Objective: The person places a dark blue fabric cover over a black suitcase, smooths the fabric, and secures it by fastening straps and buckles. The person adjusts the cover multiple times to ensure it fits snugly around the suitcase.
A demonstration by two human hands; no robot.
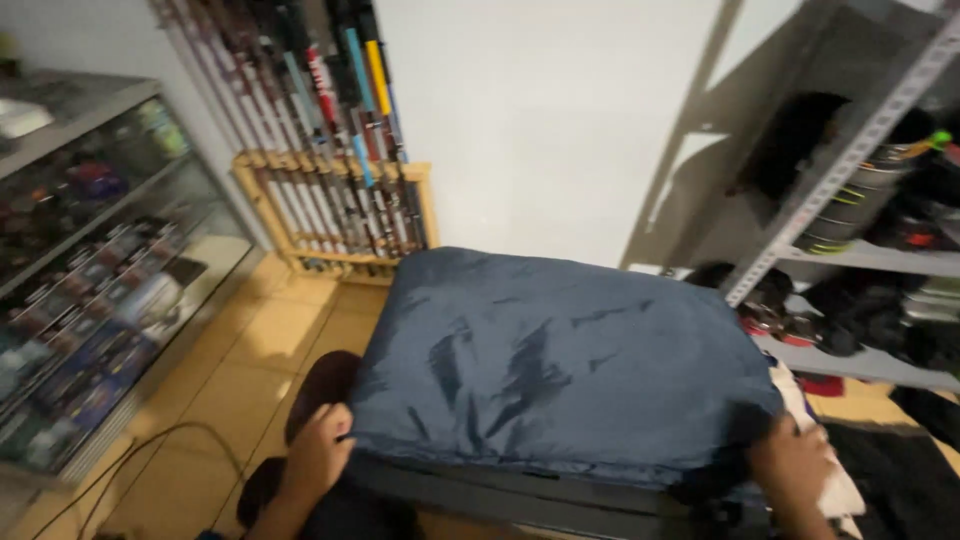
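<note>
A large dark blue padded bundle [560,360], like a folded sleeping bag or cushion, fills the middle of the view, lying flat. My left hand [318,450] grips its near left corner, fingers tucked under the edge. My right hand [795,465] holds its near right corner. A darker layer shows beneath the bundle's front edge.
A glass display case [90,300] with small packaged goods stands at left. A wooden rack of fishing rods [340,160] leans on the white wall. Grey metal shelving [850,190] with reels and dark gear is at right. The floor is tiled [250,340], with a black cable [150,445].
</note>
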